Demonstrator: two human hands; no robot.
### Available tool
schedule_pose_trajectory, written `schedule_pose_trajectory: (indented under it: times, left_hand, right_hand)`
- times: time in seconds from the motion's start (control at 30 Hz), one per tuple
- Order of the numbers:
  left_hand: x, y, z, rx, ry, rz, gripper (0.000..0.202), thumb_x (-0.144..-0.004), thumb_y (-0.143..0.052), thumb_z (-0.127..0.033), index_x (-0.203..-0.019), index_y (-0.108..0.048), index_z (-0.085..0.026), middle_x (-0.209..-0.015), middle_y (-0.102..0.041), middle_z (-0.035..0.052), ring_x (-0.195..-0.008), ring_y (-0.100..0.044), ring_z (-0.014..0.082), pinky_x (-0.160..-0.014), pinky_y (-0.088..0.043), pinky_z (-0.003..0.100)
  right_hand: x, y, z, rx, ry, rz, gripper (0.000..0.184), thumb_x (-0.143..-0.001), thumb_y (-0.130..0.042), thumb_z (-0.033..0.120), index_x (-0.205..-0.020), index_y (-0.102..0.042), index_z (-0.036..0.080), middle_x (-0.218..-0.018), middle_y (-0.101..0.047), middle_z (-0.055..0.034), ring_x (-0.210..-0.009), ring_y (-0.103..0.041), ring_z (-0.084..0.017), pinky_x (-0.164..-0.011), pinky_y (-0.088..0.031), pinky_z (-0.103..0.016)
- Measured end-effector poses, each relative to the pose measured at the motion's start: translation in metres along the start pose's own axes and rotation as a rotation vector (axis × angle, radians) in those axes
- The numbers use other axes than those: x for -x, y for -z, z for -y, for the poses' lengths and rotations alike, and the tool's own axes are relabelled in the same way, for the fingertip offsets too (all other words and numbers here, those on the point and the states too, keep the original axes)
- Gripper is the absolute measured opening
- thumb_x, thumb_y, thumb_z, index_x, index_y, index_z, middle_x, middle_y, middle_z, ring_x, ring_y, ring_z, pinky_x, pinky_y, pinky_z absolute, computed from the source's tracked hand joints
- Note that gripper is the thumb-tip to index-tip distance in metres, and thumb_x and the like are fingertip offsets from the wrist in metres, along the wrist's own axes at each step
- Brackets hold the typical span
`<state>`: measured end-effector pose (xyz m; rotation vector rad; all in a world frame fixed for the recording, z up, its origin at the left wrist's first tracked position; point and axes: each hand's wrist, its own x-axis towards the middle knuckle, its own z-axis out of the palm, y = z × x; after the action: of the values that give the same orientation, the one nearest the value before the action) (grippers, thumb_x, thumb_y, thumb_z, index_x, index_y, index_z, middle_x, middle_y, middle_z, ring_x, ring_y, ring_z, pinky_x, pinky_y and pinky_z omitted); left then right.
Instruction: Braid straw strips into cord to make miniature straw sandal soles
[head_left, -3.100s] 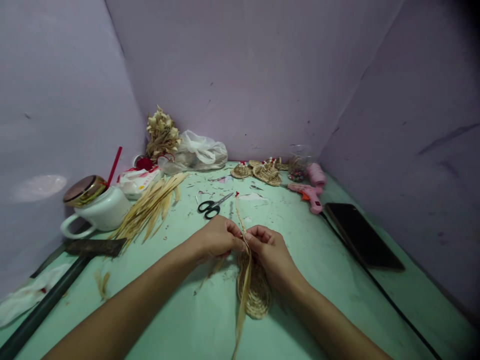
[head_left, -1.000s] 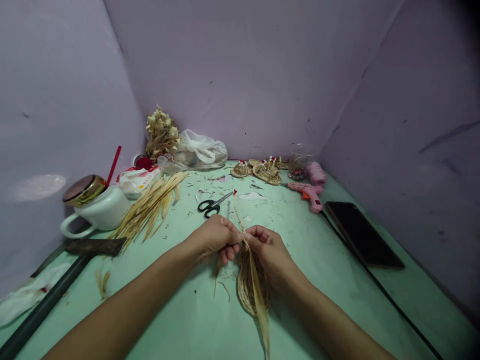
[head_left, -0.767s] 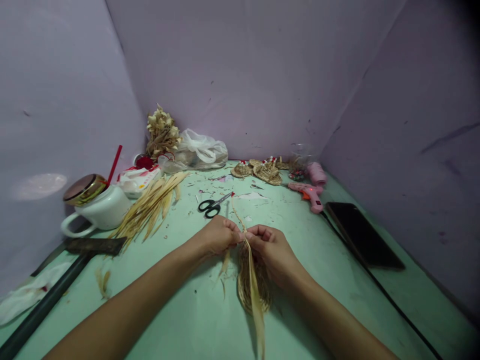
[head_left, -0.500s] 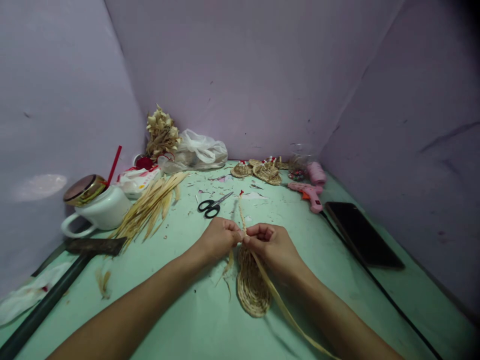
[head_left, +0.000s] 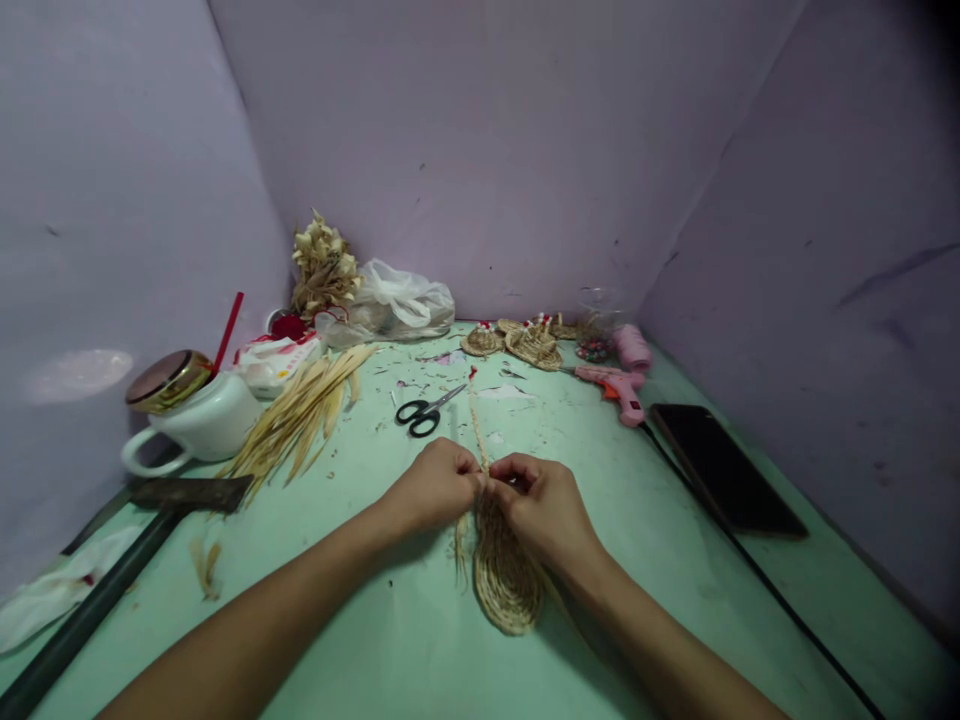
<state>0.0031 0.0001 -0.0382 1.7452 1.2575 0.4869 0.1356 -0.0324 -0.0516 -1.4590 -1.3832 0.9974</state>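
A thin straw braid (head_left: 477,425) stands out from between my fingertips toward the back of the table, with a red tie at its far tip. My left hand (head_left: 442,485) is closed in a pinch on the near end of this braid. Right beside it, my right hand (head_left: 547,505) also pinches the braid, the fingertips of both hands almost touching. Below them lies a woven straw piece (head_left: 508,585) shaped like a sole, its upper end partly covered by my right hand. Loose straw strands hang under my left hand, and a pale strip trails under my right forearm.
Black-handled scissors (head_left: 424,412) lie beyond my left hand. Dried straw strips (head_left: 300,410), a white mug (head_left: 217,415) and a hammer (head_left: 161,515) are at left. A pink glue gun (head_left: 616,388) and a phone (head_left: 727,470) lie at right. Small woven pieces (head_left: 534,348) sit at the back.
The braid's red tip has swung slightly left and away from me. The pale strip beside my right forearm has dropped mostly out of sight. Both hands keep their pinch, a little lower.
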Motion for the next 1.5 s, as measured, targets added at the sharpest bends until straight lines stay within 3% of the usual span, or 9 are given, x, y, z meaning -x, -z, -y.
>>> schedule_pose_trajectory:
  times: [0.33,0.53,0.77,0.9,1.03,1.1,1.23,1.37,1.5]
  left_hand:
    - [0.005,-0.004,-0.005,0.097,-0.079,-0.136,0.017,-0.063,-0.044,-0.021,-0.047,-0.041,-0.015,-0.047,-0.030,-0.0048,-0.048,-0.027,0.0065,-0.044,-0.020,0.020]
    - [0.007,-0.010,-0.008,0.157,-0.026,-0.225,0.019,-0.061,-0.046,-0.021,-0.044,-0.042,-0.015,-0.044,-0.030,-0.0047,-0.046,-0.027,0.0060,-0.043,-0.020,0.020]
    - [0.010,-0.011,-0.017,0.710,0.400,-0.245,0.009,-0.054,-0.046,-0.013,-0.047,-0.040,-0.016,-0.037,-0.023,-0.0087,-0.033,-0.015,0.0023,-0.036,-0.008,0.018]
    - [0.009,-0.012,-0.016,0.744,0.377,-0.257,0.010,-0.053,-0.045,-0.012,-0.047,-0.038,-0.016,-0.036,-0.025,-0.0083,-0.031,-0.014,0.0021,-0.035,-0.007,0.019]
    - [0.005,-0.010,-0.011,0.628,0.308,-0.303,0.010,-0.054,-0.046,-0.014,-0.047,-0.041,-0.016,-0.036,-0.031,-0.0073,-0.033,-0.021,0.0030,-0.037,-0.015,0.019]
    - [0.004,-0.007,-0.008,0.571,0.247,-0.309,0.013,-0.057,-0.050,-0.019,-0.048,-0.042,-0.015,-0.038,-0.034,-0.0066,-0.036,-0.026,0.0040,-0.039,-0.019,0.019]
    - [0.004,-0.003,-0.008,0.517,0.183,-0.244,0.020,-0.059,-0.054,-0.028,-0.048,-0.043,-0.016,-0.036,-0.034,-0.0070,-0.036,-0.025,0.0040,-0.040,-0.018,0.019]
    - [0.008,-0.007,-0.012,0.573,0.153,-0.139,0.021,-0.057,-0.056,-0.029,-0.047,-0.042,-0.016,-0.036,-0.038,-0.0059,-0.035,-0.027,0.0040,-0.040,-0.021,0.019]
    - [0.010,-0.009,-0.014,0.517,0.080,-0.068,0.020,-0.059,-0.054,-0.029,-0.048,-0.045,-0.015,-0.043,-0.049,-0.0002,-0.041,-0.040,0.0074,-0.044,-0.028,0.021]
  right_hand:
    - [-0.002,0.014,0.008,0.194,-0.039,0.001,0.018,-0.062,-0.058,0.030,-0.065,-0.064,0.014,-0.057,-0.061,-0.0044,-0.050,-0.050,-0.013,-0.046,-0.035,-0.023]
    - [0.001,0.012,0.017,-0.039,-0.243,0.073,0.016,-0.061,-0.058,0.028,-0.062,-0.059,0.012,-0.046,-0.051,-0.0002,-0.040,-0.041,-0.008,-0.040,-0.030,-0.021]
    - [0.023,-0.004,0.016,0.403,0.260,0.064,0.018,-0.072,-0.044,0.014,-0.068,-0.062,0.015,-0.063,-0.060,-0.0040,-0.056,-0.051,-0.012,-0.053,-0.035,-0.022]
    - [0.027,-0.008,0.015,0.557,0.345,0.113,0.024,-0.067,-0.042,0.003,-0.075,-0.061,0.015,-0.069,-0.060,-0.0055,-0.059,-0.051,-0.013,-0.056,-0.035,-0.022]
    - [0.030,-0.007,0.019,0.457,0.354,0.162,0.028,-0.067,-0.043,0.004,-0.084,-0.063,0.016,-0.075,-0.064,-0.0058,-0.066,-0.055,-0.015,-0.059,-0.038,-0.024]
    - [0.029,-0.002,0.024,0.316,0.302,0.117,0.020,-0.072,-0.046,0.013,-0.079,-0.065,0.017,-0.071,-0.065,-0.0044,-0.063,-0.056,-0.015,-0.058,-0.040,-0.024]
    - [0.015,0.012,0.030,-0.023,0.069,-0.180,0.018,-0.069,-0.056,0.028,-0.078,-0.065,0.016,-0.069,-0.065,-0.0044,-0.062,-0.057,-0.015,-0.059,-0.043,-0.026]
    - [0.003,0.013,0.029,-0.470,-0.292,0.103,0.019,-0.063,-0.060,0.027,-0.075,-0.061,0.012,-0.061,-0.060,-0.0027,-0.054,-0.054,-0.012,-0.053,-0.042,-0.024]
    - [0.003,0.007,0.028,-0.560,-0.405,0.292,0.014,-0.063,-0.058,0.024,-0.059,-0.058,0.011,-0.051,-0.055,-0.0014,-0.043,-0.046,-0.007,-0.043,-0.037,-0.019]
